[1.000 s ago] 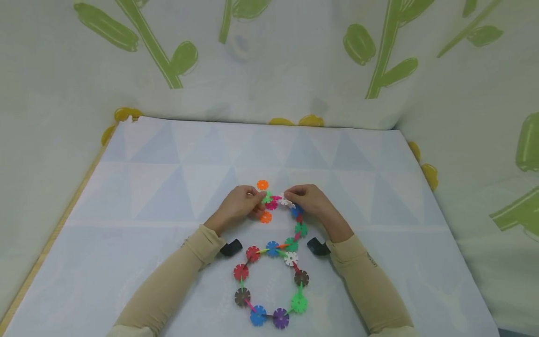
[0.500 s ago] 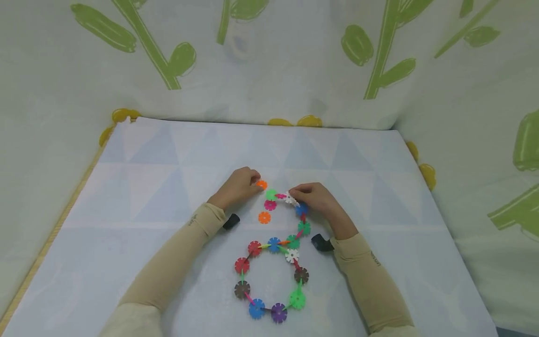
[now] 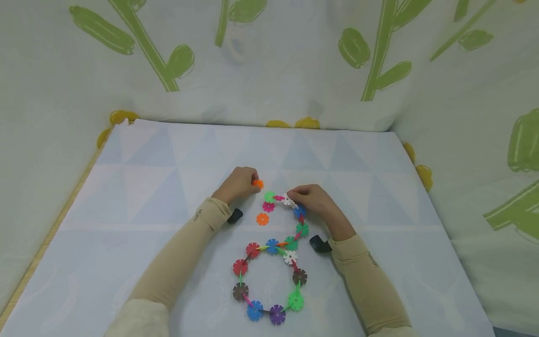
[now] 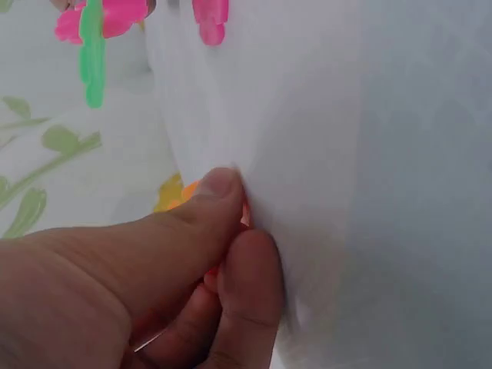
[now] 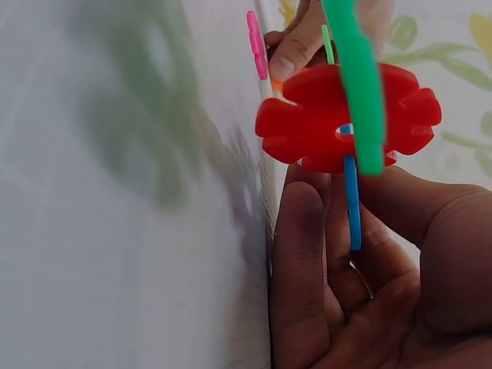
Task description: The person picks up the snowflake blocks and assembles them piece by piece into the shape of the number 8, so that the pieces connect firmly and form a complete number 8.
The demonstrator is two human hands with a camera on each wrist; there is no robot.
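Note:
At the top of the table setup, my left hand [image 3: 237, 182] pinches an orange notched plastic disc [image 3: 259, 184] between thumb and forefinger; in the left wrist view the fingers mostly cover it. My right hand [image 3: 313, 199] pinches a white notched disc [image 3: 289, 201] in the chain's upper arm. Left of that, a pink disc [image 3: 279, 198] and a light green end disc [image 3: 269, 197] are joined on, raised off the table in the left wrist view. Below the right hand's fingers follow a blue disc [image 5: 354, 204] and a red disc [image 5: 307, 123].
The chain continues down into a closed ring of several discs, including a purple disc [image 3: 277, 315]. A pink disc [image 3: 268, 207] and another orange disc [image 3: 262, 219] lie near the chain's end. Black wrist camera mounts [image 3: 320, 244] jut inward. A patterned curtain [image 3: 269, 61] stands behind the table.
My left hand has left the green end disc, moved up and left, and taken hold of the upper orange disc, shifting it slightly left. My right hand stays at the white disc.

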